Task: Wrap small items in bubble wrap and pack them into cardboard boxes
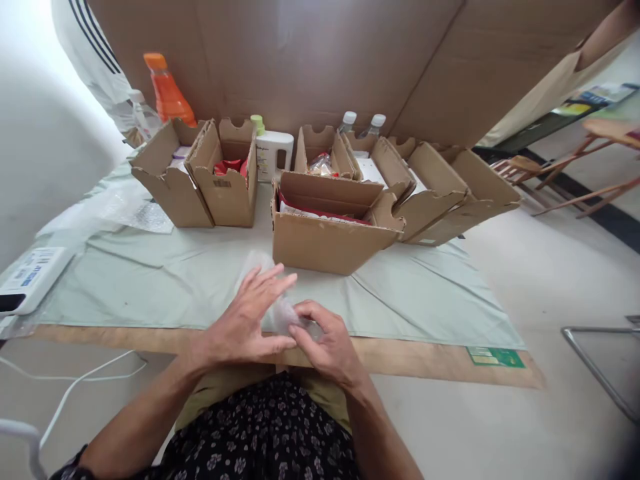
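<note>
A clear plastic bag [284,313], thin and crumpled, hangs between my hands over the table's front edge. My right hand [327,340] pinches it between thumb and fingers. Just to its left, my left hand [245,320] has its fingers spread, with the thumb reaching close to the plastic; it grips nothing that I can see. Part of the film lies blurred behind the left fingers. Beyond my hands stands a long cardboard box [320,240] holding red and white packets [320,212].
More open cardboard boxes [233,200] line the back, with an orange bottle [170,93] and a white jug [273,153] among them. Bubble wrap [130,210] and a white device [33,280] lie left. A cardboard panel [300,60] rises behind.
</note>
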